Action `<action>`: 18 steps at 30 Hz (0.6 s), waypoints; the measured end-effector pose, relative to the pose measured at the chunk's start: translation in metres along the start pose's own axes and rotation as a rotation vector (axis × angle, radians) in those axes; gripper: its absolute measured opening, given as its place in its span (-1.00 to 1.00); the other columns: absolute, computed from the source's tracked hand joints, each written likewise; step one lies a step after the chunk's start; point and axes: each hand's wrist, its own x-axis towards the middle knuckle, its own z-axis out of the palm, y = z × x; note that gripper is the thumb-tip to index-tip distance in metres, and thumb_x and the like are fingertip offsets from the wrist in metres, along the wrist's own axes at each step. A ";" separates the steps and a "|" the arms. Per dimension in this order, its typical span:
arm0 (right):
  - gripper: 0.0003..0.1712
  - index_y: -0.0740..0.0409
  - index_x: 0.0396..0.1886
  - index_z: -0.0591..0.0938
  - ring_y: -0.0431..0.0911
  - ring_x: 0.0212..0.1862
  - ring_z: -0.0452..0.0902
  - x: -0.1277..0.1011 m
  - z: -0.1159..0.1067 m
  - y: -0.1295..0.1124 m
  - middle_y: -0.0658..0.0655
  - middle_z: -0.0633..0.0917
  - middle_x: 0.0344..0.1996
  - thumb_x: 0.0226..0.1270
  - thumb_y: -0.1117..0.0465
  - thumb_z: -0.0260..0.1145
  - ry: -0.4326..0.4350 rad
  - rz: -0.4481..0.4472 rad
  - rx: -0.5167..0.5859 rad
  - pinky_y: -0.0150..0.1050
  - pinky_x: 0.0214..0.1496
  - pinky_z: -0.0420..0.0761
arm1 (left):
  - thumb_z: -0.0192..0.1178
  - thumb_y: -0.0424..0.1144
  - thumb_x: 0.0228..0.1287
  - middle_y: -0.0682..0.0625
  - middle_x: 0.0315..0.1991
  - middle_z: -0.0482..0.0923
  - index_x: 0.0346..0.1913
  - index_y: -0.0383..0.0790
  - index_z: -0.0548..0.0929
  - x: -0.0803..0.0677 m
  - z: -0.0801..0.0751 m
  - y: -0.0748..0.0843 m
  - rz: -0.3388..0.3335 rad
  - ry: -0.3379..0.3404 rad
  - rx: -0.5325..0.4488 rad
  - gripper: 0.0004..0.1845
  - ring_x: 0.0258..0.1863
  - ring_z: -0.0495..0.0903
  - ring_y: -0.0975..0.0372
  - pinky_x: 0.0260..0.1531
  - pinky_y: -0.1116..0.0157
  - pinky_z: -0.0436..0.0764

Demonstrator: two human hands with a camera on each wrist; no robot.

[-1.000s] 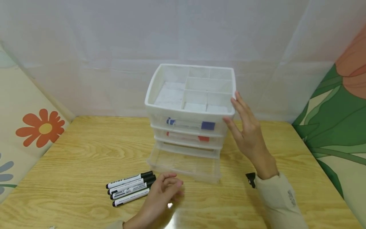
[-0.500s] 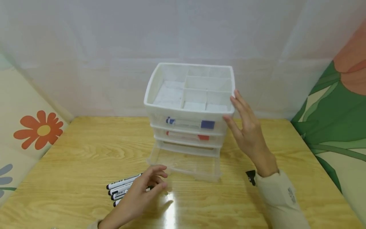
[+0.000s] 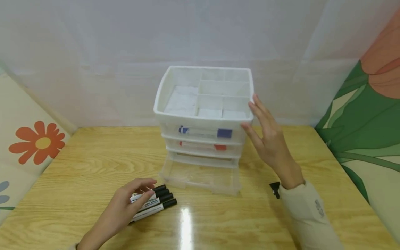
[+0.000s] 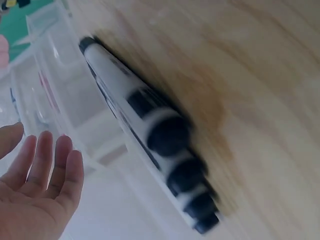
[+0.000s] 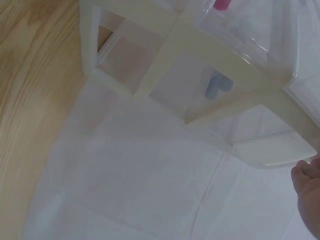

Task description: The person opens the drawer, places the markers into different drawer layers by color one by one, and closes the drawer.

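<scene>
Several white markers with black caps [image 3: 151,210] lie side by side on the wooden table. Over them hovers my left hand [image 3: 122,203], fingers loosely bent and hiding part of the markers; the left wrist view shows nothing between the thumb and fingers [image 4: 42,157]. A white plastic drawer organizer [image 3: 203,116] stands behind, its clear bottom drawer [image 3: 200,177] pulled out. Through the upper drawer fronts show a blue marker [image 3: 225,133] and a red marker [image 3: 220,147]. My right hand [image 3: 270,144] rests its extended fingertips against the organizer's top right rim.
The organizer's open top has a larger left compartment [image 3: 181,100] and several small ones at right. A small black object [image 3: 275,189] lies beside the right sleeve. A white sheet [image 3: 125,69] backs the table [image 3: 103,152], with flower-printed panels [image 3: 37,142] at the sides.
My left hand has moved left from in front of the open drawer to above the black-capped markers. My right hand stays at the organizer's rim. The head view has shifted slightly.
</scene>
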 end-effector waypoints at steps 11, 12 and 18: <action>-0.22 0.39 0.40 0.33 0.21 0.47 0.26 0.000 -0.001 -0.001 0.30 0.26 0.48 0.52 -0.17 -0.01 -0.071 0.016 -0.056 -0.13 0.53 0.26 | 0.36 -0.45 0.18 0.05 -0.18 0.72 -0.01 -0.15 0.70 -0.006 -0.017 -0.022 0.011 -0.008 0.128 -0.69 -0.24 0.60 0.46 -0.34 0.35 0.66; -0.22 0.39 0.40 0.34 0.22 0.47 0.26 0.000 -0.001 -0.001 0.31 0.27 0.48 0.51 -0.17 0.01 -0.063 0.019 -0.047 -0.12 0.53 0.27 | 0.36 -0.44 0.18 0.05 -0.17 0.72 -0.01 -0.15 0.70 -0.006 -0.018 -0.024 0.009 -0.015 0.134 -0.69 -0.24 0.60 0.45 -0.34 0.34 0.66; -0.24 0.41 0.33 0.42 0.24 0.44 0.30 0.001 -0.001 -0.001 0.34 0.35 0.43 0.48 -0.16 0.08 -0.014 0.008 -0.001 -0.11 0.51 0.30 | 0.34 -0.38 0.23 0.08 -0.13 0.72 -0.02 -0.14 0.71 -0.008 -0.026 -0.033 -0.008 -0.059 0.160 -0.74 -0.22 0.59 0.44 -0.34 0.35 0.64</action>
